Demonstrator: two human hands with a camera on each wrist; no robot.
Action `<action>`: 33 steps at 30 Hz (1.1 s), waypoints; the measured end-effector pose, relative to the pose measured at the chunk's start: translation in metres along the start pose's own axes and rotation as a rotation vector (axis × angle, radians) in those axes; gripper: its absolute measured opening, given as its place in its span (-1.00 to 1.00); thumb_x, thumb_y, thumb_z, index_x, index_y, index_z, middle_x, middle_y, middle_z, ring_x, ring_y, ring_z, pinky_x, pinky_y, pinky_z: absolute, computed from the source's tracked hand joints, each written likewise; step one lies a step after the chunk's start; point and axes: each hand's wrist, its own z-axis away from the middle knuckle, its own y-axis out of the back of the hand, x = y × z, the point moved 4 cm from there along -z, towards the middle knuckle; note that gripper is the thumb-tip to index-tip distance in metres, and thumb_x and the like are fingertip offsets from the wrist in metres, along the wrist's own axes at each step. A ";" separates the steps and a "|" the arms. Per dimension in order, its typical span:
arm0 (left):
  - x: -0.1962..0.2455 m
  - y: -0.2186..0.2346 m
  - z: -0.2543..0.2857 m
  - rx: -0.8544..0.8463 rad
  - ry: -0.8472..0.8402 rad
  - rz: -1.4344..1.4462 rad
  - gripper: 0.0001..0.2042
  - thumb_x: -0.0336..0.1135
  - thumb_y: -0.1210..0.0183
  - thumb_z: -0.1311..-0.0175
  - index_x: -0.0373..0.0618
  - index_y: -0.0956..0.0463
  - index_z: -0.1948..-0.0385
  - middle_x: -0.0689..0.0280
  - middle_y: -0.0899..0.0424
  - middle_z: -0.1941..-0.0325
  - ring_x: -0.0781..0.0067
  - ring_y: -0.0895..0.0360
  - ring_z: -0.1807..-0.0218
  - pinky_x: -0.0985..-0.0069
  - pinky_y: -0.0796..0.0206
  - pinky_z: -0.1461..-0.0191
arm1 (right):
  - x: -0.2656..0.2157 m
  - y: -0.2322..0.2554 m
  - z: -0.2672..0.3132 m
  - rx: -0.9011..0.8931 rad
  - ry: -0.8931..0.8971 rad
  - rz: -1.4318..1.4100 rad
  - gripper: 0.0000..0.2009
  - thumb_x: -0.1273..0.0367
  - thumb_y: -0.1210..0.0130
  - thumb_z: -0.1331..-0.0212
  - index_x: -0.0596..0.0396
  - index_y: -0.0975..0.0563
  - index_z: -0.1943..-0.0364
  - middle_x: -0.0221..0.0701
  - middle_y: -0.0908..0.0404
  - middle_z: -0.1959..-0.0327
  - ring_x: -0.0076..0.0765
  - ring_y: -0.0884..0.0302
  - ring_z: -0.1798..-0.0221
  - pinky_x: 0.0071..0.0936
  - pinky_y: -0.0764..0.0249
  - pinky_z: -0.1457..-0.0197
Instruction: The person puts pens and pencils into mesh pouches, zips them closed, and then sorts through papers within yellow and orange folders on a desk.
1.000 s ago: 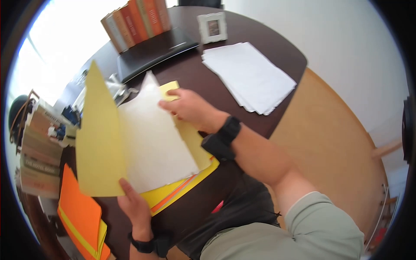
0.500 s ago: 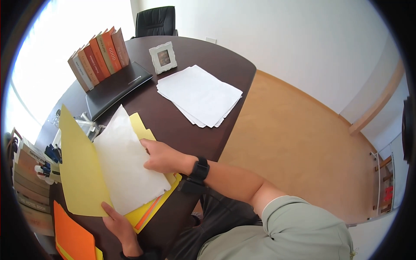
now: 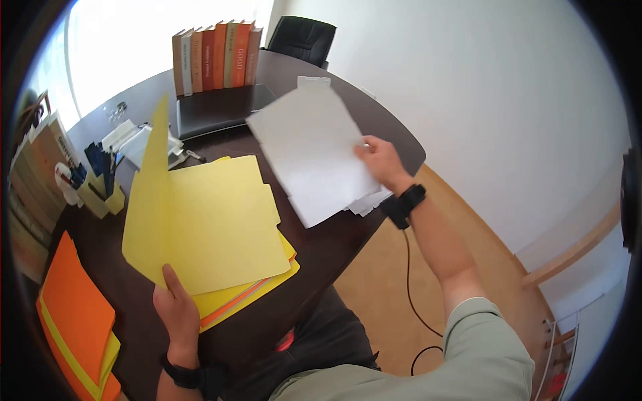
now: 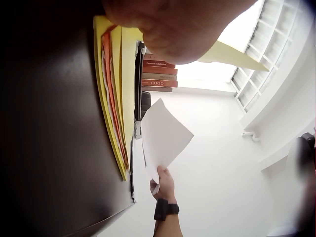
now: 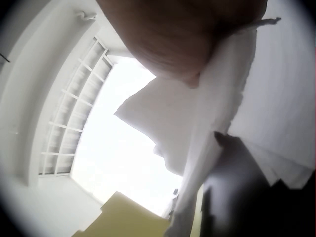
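A sheaf of white paper (image 3: 311, 150) is pinched at its right edge by my right hand (image 3: 386, 164), held above the dark table over another white stack (image 3: 370, 200), which it mostly covers. My left hand (image 3: 176, 309) holds the lower edge of an opened yellow folder (image 3: 221, 217) near its fold, thumb on the inside, with the left flap raised. Beneath that folder lie more yellow and orange folders (image 3: 284, 266). In the right wrist view the paper (image 5: 217, 98) hangs from the hand, partly hiding the table.
Upright books (image 3: 217, 57) stand behind a closed black laptop (image 3: 221, 110). A pen holder (image 3: 100, 194), more books (image 3: 33, 194) and orange and yellow folders (image 3: 77, 311) are at the left. A black chair (image 3: 301, 40) stands beyond the table, and a cable hangs at the right.
My right hand has lifted the white paper out of the yellow folder and carried it right, over the white stack. My left hand still holds the folder, whose inside is now bare.
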 end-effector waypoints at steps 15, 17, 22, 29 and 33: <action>0.001 0.001 -0.001 -0.019 -0.032 -0.090 -0.48 -0.03 0.21 -0.71 -0.42 -0.52 -0.01 -0.01 -0.71 0.13 0.02 -0.67 0.05 0.28 -0.42 -0.06 | 0.081 0.067 -0.033 0.039 -0.217 0.140 -0.61 0.38 -0.28 -0.33 0.29 -0.60 -0.18 -0.28 -0.76 0.09 -0.43 -0.69 0.12 -0.46 -0.58 -0.01; 0.005 0.002 -0.001 -0.030 -0.029 -0.099 -0.46 0.00 0.21 -0.71 -0.44 -0.50 -0.05 0.04 -0.72 0.09 0.14 -0.67 0.01 0.34 -0.41 -0.11 | 0.085 0.065 -0.034 0.042 -0.212 0.187 -0.58 0.33 -0.32 -0.30 0.26 -0.60 -0.17 -0.25 -0.76 0.08 -0.37 -0.71 0.10 -0.43 -0.60 -0.04; 0.008 0.001 -0.001 -0.028 -0.026 -0.105 -0.52 -0.06 0.18 -0.70 -0.38 -0.51 -0.09 -0.04 -0.71 0.08 -0.04 -0.66 -0.01 0.28 -0.42 -0.09 | 0.081 0.071 -0.036 0.248 -0.064 0.731 -0.47 0.19 -0.38 -0.19 0.13 -0.59 -0.21 -0.08 -0.68 -0.11 -0.03 -0.62 -0.18 -0.22 -0.53 -0.29; 0.008 0.001 -0.003 -0.038 -0.044 -0.168 -0.60 -0.16 0.14 -0.69 -0.28 -0.45 -0.27 -0.09 -0.69 -0.07 -0.13 -0.64 -0.13 0.25 -0.44 -0.19 | -0.007 -0.008 -0.023 0.038 0.162 0.252 -0.56 0.29 -0.26 -0.34 0.19 -0.56 -0.23 -0.14 -0.68 -0.07 -0.27 -0.74 0.10 -0.37 -0.66 0.01; 0.006 0.001 -0.003 -0.068 -0.031 -0.186 -0.61 -0.26 0.11 -0.67 -0.21 -0.39 -0.38 -0.05 -0.64 -0.23 -0.10 -0.59 -0.27 0.29 -0.42 -0.30 | -0.050 -0.092 0.032 -0.320 0.021 -0.092 -0.52 0.26 -0.23 -0.40 0.23 -0.49 -0.30 -0.28 -0.68 0.02 -0.46 -0.72 0.15 -0.48 -0.66 0.12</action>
